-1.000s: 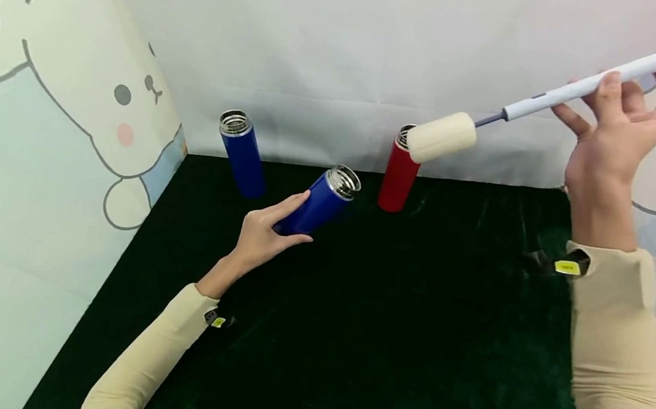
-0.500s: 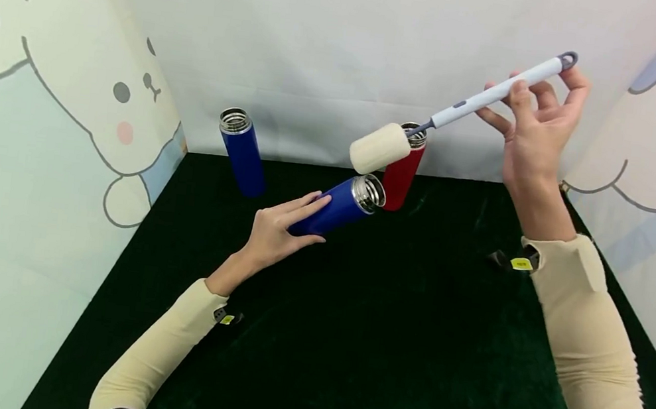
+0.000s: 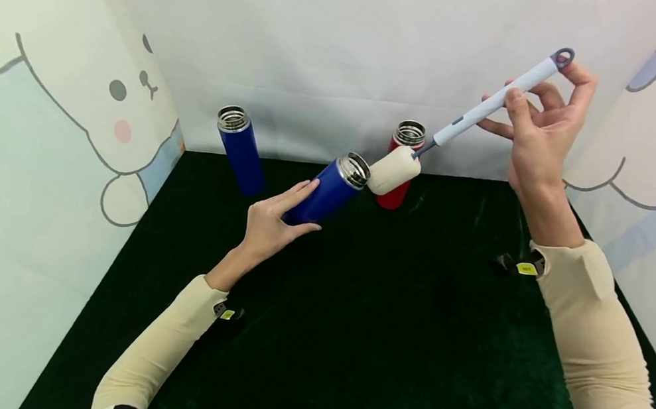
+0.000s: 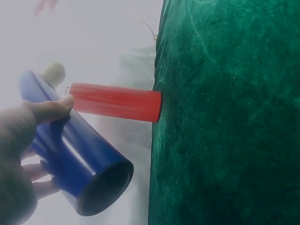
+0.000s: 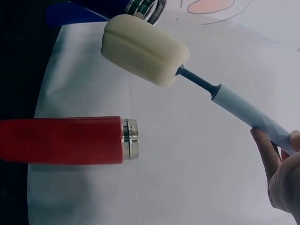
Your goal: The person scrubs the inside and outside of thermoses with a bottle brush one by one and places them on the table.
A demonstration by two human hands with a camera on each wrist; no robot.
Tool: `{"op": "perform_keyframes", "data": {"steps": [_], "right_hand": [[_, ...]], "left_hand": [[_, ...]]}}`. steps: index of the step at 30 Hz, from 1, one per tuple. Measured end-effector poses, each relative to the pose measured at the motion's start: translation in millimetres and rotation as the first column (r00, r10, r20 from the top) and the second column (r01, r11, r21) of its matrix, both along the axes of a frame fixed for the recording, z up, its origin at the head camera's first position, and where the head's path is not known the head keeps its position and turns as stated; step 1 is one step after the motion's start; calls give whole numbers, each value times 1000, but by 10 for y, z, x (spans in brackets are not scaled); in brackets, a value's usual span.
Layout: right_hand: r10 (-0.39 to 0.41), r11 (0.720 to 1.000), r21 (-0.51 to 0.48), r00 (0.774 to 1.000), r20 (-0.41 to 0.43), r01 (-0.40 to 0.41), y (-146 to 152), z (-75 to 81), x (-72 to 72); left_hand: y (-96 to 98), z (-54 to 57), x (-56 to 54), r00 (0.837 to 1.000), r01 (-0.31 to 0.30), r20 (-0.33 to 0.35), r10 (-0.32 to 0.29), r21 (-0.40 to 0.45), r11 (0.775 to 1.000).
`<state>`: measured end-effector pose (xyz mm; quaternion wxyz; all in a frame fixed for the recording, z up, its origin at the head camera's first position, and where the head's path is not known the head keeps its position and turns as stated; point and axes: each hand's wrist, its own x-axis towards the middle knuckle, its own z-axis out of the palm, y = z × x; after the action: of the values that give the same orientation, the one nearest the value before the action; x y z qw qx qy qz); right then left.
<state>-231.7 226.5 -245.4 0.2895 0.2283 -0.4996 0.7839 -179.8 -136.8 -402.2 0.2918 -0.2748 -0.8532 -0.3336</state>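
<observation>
My left hand (image 3: 270, 225) grips a blue bottle (image 3: 326, 196) around its body and holds it tilted above the table, its open steel mouth pointing up and right. In the left wrist view the thumb and fingers wrap the blue bottle (image 4: 89, 154), with its dark base facing the camera. My right hand (image 3: 548, 134) pinches the pale blue handle of a bottle brush (image 3: 485, 108). Its cream sponge head (image 3: 396, 170) is beside the blue bottle's mouth; whether they touch I cannot tell. In the right wrist view the sponge (image 5: 143, 49) overlaps part of that mouth.
A red bottle (image 3: 390, 198), uncapped, stands upright at the back, partly behind the sponge. Another uncapped blue bottle (image 3: 243, 159) stands at the back left. Dark green cloth (image 3: 363, 328) covers the table. A white sheet (image 3: 321, 44) hangs behind it, with cartoon-printed panels at both sides.
The brush has moved left from the far right, and its head is now lower and beside the bottle's mouth. The held blue bottle swung right, then slightly back left and up.
</observation>
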Motion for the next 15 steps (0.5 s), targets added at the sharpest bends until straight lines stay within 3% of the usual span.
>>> {"op": "perform_keyframes", "data": {"steps": [4, 10, 15], "right_hand": [[-13, 998, 56, 999, -36, 15, 11, 10, 21], [107, 988, -114, 992, 63, -100, 14, 40, 76], [153, 970, -205, 985, 82, -134, -60, 20, 73]], "left_hand": [[5, 6, -11, 1000, -9, 27, 10, -12, 1000], [37, -1, -12, 999, -35, 30, 36, -37, 999], [103, -10, -5, 1000, -13, 10, 14, -68, 998]]}}
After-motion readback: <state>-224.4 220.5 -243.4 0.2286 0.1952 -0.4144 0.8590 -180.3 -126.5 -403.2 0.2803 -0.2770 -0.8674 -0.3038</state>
